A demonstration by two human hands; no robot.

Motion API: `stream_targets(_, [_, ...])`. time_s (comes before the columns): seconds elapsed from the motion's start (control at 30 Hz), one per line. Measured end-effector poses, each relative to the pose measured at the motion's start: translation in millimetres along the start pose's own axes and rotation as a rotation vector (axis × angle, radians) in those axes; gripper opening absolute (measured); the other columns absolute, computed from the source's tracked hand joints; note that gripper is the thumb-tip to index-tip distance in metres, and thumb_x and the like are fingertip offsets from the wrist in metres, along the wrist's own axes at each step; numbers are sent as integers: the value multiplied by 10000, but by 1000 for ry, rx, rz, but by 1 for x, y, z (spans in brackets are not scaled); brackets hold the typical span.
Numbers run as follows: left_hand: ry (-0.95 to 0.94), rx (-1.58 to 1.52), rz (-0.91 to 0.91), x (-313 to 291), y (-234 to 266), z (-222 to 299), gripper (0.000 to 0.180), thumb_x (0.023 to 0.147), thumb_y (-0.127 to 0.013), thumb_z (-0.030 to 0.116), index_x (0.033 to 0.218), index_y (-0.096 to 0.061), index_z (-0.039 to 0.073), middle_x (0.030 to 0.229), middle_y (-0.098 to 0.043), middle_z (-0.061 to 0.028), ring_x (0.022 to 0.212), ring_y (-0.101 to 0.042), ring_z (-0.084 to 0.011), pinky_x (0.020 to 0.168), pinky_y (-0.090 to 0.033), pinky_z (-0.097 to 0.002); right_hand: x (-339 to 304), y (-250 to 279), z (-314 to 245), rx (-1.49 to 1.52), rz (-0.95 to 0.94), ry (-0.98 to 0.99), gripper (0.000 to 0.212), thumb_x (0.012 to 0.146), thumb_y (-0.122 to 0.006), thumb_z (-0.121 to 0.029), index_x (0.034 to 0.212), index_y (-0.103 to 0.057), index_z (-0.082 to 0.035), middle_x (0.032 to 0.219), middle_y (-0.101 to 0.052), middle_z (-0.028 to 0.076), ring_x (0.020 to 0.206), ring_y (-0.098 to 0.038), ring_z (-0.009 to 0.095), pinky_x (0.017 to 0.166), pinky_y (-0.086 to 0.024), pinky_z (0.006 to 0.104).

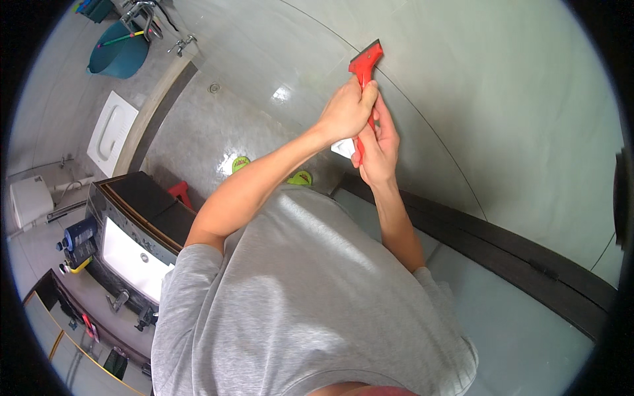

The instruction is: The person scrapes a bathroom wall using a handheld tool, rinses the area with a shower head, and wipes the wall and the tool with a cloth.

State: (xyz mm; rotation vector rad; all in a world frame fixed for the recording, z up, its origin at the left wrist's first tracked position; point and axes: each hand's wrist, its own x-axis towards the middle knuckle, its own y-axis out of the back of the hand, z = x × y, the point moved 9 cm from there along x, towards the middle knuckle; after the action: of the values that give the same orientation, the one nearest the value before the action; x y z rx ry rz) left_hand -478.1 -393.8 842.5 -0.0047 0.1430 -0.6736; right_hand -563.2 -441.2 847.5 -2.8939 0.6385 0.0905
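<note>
In the head view, your two forearms stretch forward and come together. Your left hand closes around the red scraper below its head; your right hand grips the lower handle. The green slippers bear small markings. Before the grey wall, the scraper lies lengthwise away from you, blade farthest.

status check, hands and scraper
Left hand and right hand both gripping red scraper. Blade by grey wall, contact unclear. White item beside right hand.

Wall right of the red scraper lies open to the dark frame.
</note>
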Motion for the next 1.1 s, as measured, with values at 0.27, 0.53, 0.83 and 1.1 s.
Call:
stream_targets(0.27, [59, -56, -46, -1, -1, -9, 386, 1008, -401, 351, 928, -493, -15, 708, -642, -120, 599, -637, -223, 594, -512, -363, -3, -1, 1, -51, 8, -32, 555, 950, -516, -21, 1473, -332, -53, 819, -552, 16, 462, -424, 27, 353, -313, 200])
stream_targets(0.53, [-29, -45, 25, 3, -2, -12, 397, 1005, -401, 334, 859, -510, -20, 696, -643, -119, 564, -626, -221, 554, -501, -361, -6, -6, -7, -80, -10, -2, 545, 961, -500, -43, 1473, -312, -25, 801, -503, -17, 496, -396, 7, 343, -317, 183])
stream_targets(0.83, [25, -54, -68, 2, -5, -9, 412, 1007, -405, 343, 873, -534, -24, 683, -632, -114, 625, -627, -229, 620, -497, -364, -5, -12, -7, -58, 42, -48, 551, 939, -525, -33, 1461, -350, -41, 761, -520, 2, 461, -406, 22, 347, -315, 190])
stream_targets(1.1, [34, -98, -79, -1, 0, -2, 422, 1003, -420, 359, 856, -535, -19, 701, -630, -111, 647, -633, -204, 599, -498, -351, -3, -15, -5, -24, 46, -38, 557, 931, -532, -23, 1458, -353, -37, 762, -526, 7, 443, -405, 29, 342, -317, 198])
